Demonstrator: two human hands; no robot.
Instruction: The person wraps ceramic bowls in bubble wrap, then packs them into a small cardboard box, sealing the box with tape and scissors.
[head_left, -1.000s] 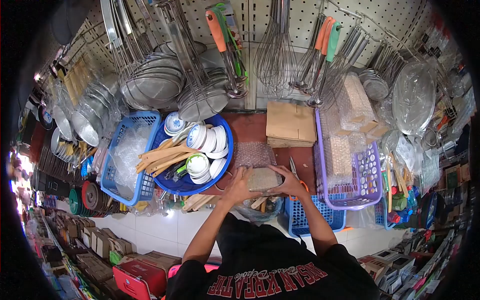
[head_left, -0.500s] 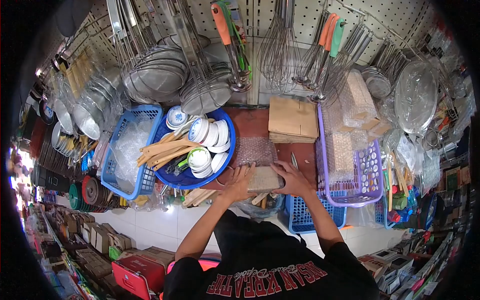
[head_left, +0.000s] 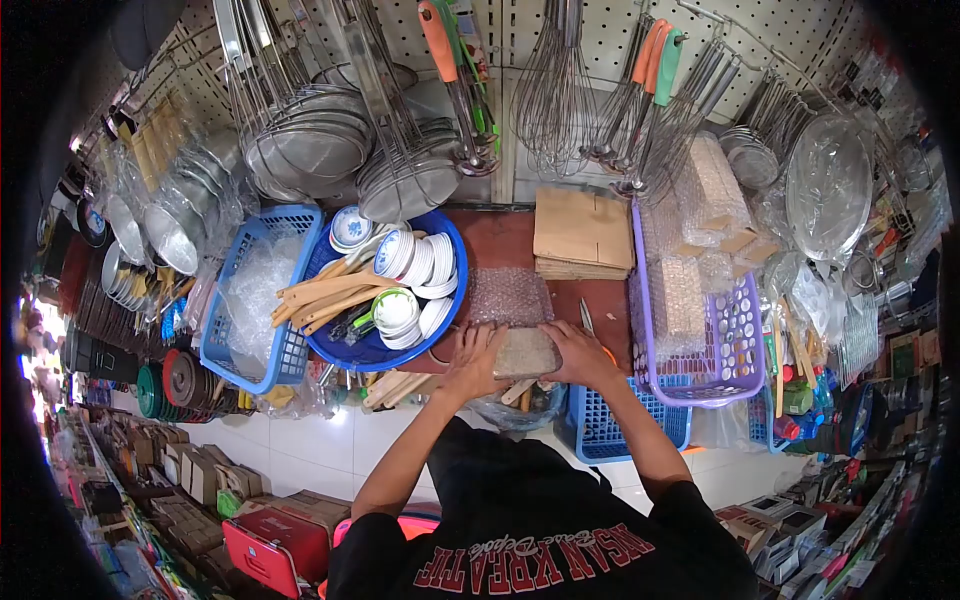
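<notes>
A grey-brown rectangular block (head_left: 527, 354), perhaps a small box, is between my two hands at the front edge of the red-brown table. My left hand (head_left: 474, 364) grips its left end, and my right hand (head_left: 582, 357) grips its right end with the fingers bent round the far corner. Just beyond the block, a sheet of bubble wrap (head_left: 510, 293) lies flat on the tabletop. Scissors (head_left: 587, 317) with an orange handle rest beside my right hand, their handle partly covered by it. The block's underside is out of sight.
A blue basin (head_left: 460, 290) of small bowls and wooden utensils stands left, by a blue basket (head_left: 212, 330) of bubble wrap. Flat cardboard pieces (head_left: 583, 225) are stacked at the back. A purple basket (head_left: 640, 300) with wrapped boxes stands right. Whisks (head_left: 560, 110) and strainers (head_left: 310, 145) hang above.
The block has shifted slightly and shows more of its upper face. My right hand has moved a little with it, and the scissors' orange handle now shows. The view has shifted slightly.
</notes>
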